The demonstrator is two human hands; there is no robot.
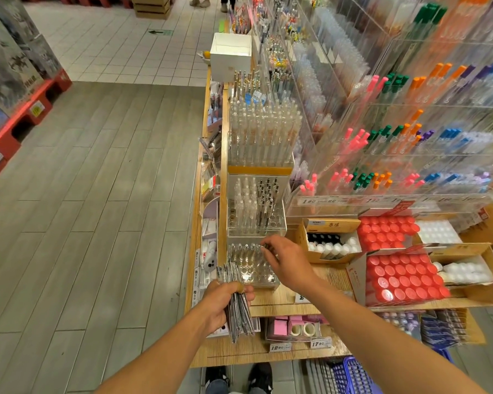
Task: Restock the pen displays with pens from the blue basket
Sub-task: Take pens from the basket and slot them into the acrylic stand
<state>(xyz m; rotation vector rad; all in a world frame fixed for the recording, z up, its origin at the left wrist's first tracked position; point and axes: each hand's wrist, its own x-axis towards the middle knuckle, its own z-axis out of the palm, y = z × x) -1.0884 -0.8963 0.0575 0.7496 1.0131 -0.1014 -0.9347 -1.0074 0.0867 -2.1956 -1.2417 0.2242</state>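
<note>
Over nearest display (254,268), right hand (289,261) pinches pen (266,246); left hand (225,304) grips bundle (238,305).

The left hand (225,301) grips a thick bundle of slim grey-barrelled pens (238,302) beside the wooden shelf (310,302), while the right hand (286,260) pinches a single pen over the nearest clear acrylic pen display with round holes (254,268), and a blue plastic basket (350,375) sits on the floor below.
</note>
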